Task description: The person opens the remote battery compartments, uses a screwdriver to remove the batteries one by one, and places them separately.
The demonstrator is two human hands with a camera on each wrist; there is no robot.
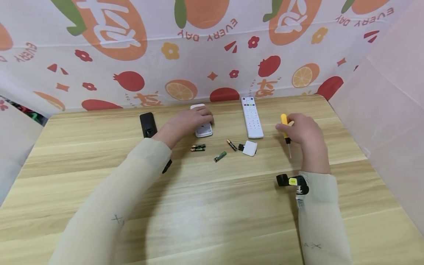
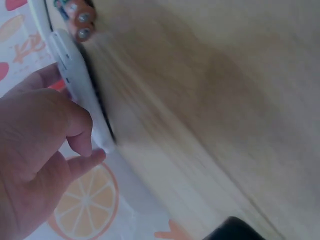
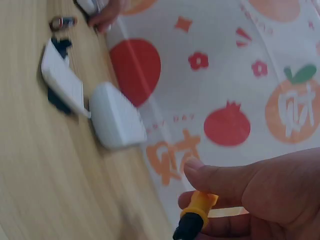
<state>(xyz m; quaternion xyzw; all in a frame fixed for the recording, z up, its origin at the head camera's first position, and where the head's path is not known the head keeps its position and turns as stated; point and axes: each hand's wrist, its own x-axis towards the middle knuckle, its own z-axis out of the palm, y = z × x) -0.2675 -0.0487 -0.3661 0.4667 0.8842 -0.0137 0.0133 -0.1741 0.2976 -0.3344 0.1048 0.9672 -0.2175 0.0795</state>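
The right hand (image 1: 306, 130) pinches a yellow screwdriver (image 1: 284, 119); the left hand (image 1: 198, 117) apparently grips a half-hidden white device (image 1: 204, 131). Batteries (image 1: 220, 156), a remote (image 1: 253, 123) and a white piece (image 1: 250, 148) lie between.

The table (image 1: 192, 221) is looking like smooth wood, shining glossily toward six o'clock. At twelve, a sheet (image 1: 212, 51) is hanging like thin, smooth cloth. At three, the screwdriver (image 1: 288, 140) is showing a plastic handle and metal shaft. At seven, a sleeve (image 1: 106, 209) is appearing as matt cloth.
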